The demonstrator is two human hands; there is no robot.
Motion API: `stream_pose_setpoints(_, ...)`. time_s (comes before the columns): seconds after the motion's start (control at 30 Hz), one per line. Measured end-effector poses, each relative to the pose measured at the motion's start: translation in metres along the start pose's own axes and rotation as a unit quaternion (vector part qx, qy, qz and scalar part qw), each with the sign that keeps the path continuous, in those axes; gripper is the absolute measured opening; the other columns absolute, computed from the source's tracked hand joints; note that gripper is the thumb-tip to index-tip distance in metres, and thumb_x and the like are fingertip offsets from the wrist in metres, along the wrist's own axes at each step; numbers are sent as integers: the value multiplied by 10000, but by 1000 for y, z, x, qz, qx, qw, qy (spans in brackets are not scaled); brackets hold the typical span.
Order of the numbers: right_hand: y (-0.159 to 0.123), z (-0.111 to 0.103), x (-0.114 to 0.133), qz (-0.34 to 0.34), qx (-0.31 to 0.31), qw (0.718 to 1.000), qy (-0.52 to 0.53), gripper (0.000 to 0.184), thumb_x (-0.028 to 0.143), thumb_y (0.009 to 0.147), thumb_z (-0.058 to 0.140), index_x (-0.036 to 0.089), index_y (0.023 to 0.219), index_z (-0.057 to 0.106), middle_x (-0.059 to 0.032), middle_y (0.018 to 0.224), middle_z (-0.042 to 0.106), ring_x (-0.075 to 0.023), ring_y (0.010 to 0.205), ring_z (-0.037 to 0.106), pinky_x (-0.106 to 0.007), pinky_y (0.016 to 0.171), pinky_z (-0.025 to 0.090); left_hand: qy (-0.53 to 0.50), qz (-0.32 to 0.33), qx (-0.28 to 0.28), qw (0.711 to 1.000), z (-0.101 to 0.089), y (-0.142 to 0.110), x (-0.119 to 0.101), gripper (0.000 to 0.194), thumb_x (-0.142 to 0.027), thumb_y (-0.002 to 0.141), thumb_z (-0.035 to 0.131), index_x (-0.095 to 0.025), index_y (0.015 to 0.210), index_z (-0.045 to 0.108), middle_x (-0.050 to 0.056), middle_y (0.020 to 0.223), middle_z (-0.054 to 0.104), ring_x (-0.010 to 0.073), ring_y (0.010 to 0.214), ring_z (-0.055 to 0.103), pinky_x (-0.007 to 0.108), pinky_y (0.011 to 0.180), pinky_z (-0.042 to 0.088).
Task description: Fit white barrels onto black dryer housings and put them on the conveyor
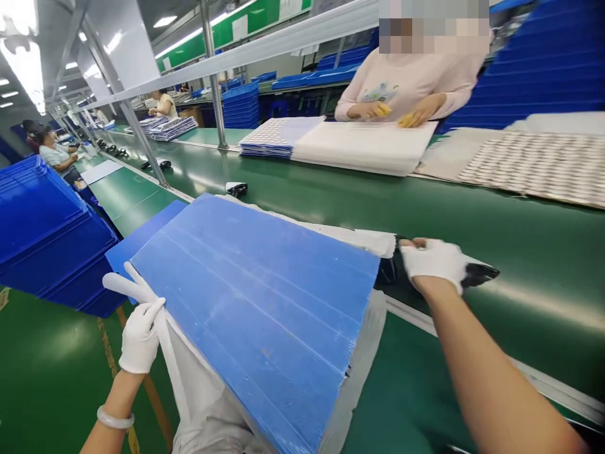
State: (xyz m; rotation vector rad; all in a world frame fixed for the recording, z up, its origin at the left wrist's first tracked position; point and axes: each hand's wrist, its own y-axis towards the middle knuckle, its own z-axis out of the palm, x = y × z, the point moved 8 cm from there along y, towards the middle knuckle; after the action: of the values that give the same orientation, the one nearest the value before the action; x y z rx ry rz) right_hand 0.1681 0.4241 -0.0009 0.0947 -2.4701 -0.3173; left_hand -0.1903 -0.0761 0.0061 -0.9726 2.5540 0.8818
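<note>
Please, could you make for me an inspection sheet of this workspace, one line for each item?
Surface: green belt and green bench, divided by a pale rail.
Things in use: blue board over pale sheets; white strip; black-and-white piece, partly hidden.
Clutter: another small piece on the belt, behind the board.
Hands: left hand, gloved, pinches the strip by the board's edge; right hand, gloved, is curled on the black-and-white piece.
Cables: nothing seen.
Surroundings: blue trays stacked at left; co-worker across the belt, at a white stack.
</note>
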Motion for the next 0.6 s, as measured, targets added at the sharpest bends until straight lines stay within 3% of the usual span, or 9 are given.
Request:
stream_pose_setpoints(0.1, -40, -45, 39, -2, -54, 998, 22, 350, 250, 905, 584, -16, 1068, 741, -277, 1011, 721, -277, 1053, 689, -409, 741, 441, -44, -1, -33, 999, -15, -6, 6, 279, -279, 901, 504, -192, 972, 760, 83, 880, 703, 222, 828, 689, 342, 779, 539)
stream_pose_setpoints(0.17, -93, -75, 87, -105, -88, 988, 69, 260, 236, 911, 592, 55, 964, 771, -189, 981, 746, -206, 968, 705, -374, 780, 464, -74, 0, -54, 996, -28, -9, 9, 246, -261, 900, 522, -187, 953, 751, 72, 864, 695, 206, 799, 677, 326, 751, 534)
stream_pose_setpoints(0.2, -130, -85, 119, -207, -83, 971, 87, 234, 224, 917, 586, 85, 967, 767, -153, 955, 751, -195, 934, 709, -351, 802, 496, -90, 2, -61, 994, -34, -11, 9, 234, -255, 898, 526, -186, 950, 743, 70, 867, 695, 205, 804, 676, 323, 750, 535)
stream_pose_setpoints(0.27, -221, -90, 181, -432, -15, 896, 107, 232, 200, 924, 553, 128, 1055, 730, -130, 1017, 746, -220, 951, 708, -349, 829, 553, -125, 10, -58, 990, -43, -15, 4, 195, -250, 889, 547, -187, 937, 726, 68, 875, 704, 209, 824, 677, 322, 754, 540)
stream_pose_setpoints(0.33, -312, -80, 221, -574, 64, 813, 76, 321, 182, 829, 627, 173, 1142, 697, -140, 1145, 722, -260, 844, 710, -363, 658, 577, -161, 20, -23, 986, -46, -20, -7, 147, -241, 879, 579, -189, 918, 710, 61, 862, 717, 206, 806, 680, 309, 728, 548)
stream_pose_setpoints(0.4, -378, -53, 240, -611, 172, 773, 17, 648, 185, 691, 752, 204, 1323, 605, -173, 1293, 655, -232, 662, 675, -337, 498, 530, -199, 33, 45, 978, -42, -27, -27, 129, -223, 888, 578, -192, 902, 703, 50, 835, 729, 189, 746, 680, 281, 665, 555)
stream_pose_setpoints(0.47, -415, -26, 245, -584, 265, 767, -8, 858, 166, 646, 772, 207, 1453, 483, -188, 1310, 641, -206, 609, 660, -307, 472, 512, -234, 57, 134, 961, -36, -35, -48, 157, -218, 902, 562, -201, 859, 712, 29, 758, 724, 164, 657, 666, 250, 594, 553)
stream_pose_setpoints(0.53, -428, -6, 242, -533, 319, 783, 6, 825, 114, 707, 680, 193, 1489, 431, -139, 1158, 712, -174, 616, 665, -262, 527, 523, -263, 94, 234, 931, -30, -38, -64, 180, -240, 884, 582, -217, 795, 737, 16, 702, 719, 157, 621, 661, 247, 600, 568)
stream_pose_setpoints(0.6, -427, 0, 232, -492, 323, 808, 29, 673, 43, 761, 541, 212, 1412, 522, -67, 970, 738, -135, 610, 652, -217, 579, 514, -276, 123, 329, 895, -24, -30, -64, 199, -276, 853, 592, -234, 779, 772, 34, 784, 756, 183, 728, 701, 281, 718, 596)
